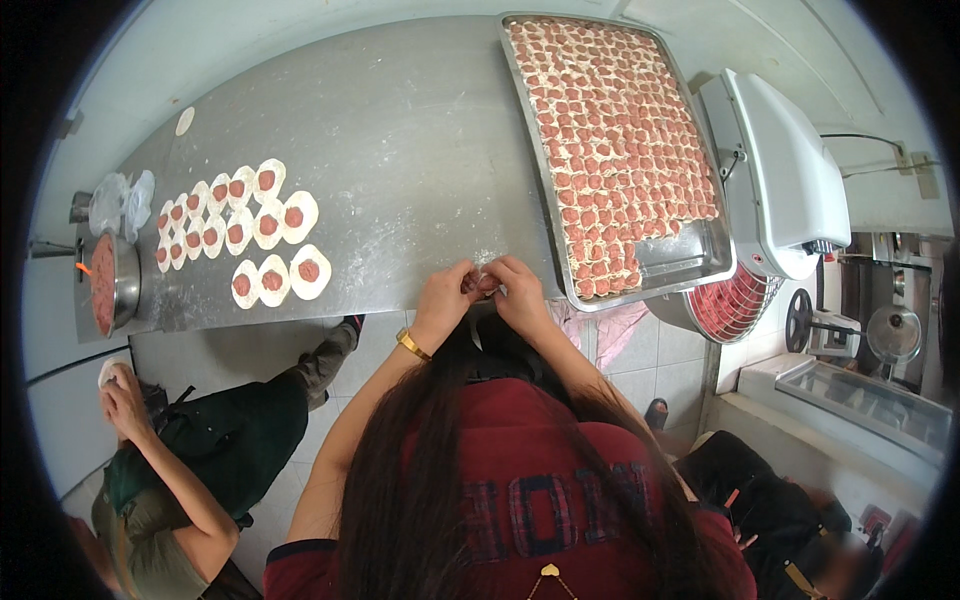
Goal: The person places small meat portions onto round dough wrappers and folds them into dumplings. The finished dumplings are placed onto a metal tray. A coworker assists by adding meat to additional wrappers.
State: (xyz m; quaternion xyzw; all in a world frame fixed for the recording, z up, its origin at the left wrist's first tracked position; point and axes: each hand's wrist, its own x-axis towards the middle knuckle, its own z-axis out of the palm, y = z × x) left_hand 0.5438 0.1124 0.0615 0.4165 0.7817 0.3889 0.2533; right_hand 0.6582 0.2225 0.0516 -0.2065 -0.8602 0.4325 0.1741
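Note:
Both my hands meet at the near edge of the steel table, pinching a small meat-filled dumpling (487, 284) between the fingertips. My left hand (442, 303), with a gold watch at its wrist, grips it from one side. My right hand (519, 297) closes on it from the other, and the fingers partly hide it. Left of my hands, rows of round dough wrappers (303, 251) lie flat, each topped with pink minced meat. To the right stands a large metal tray (690, 262), mostly filled with rows of open-topped dumplings (610, 150).
A metal bowl (126, 280) of minced meat stands at the table's left end, beside plastic bags (122, 205). A lone wrapper (185, 121) lies at the far left. A white mixer (785, 180) with a wire guard adjoins the tray. Other people (190, 470) are at lower left and lower right.

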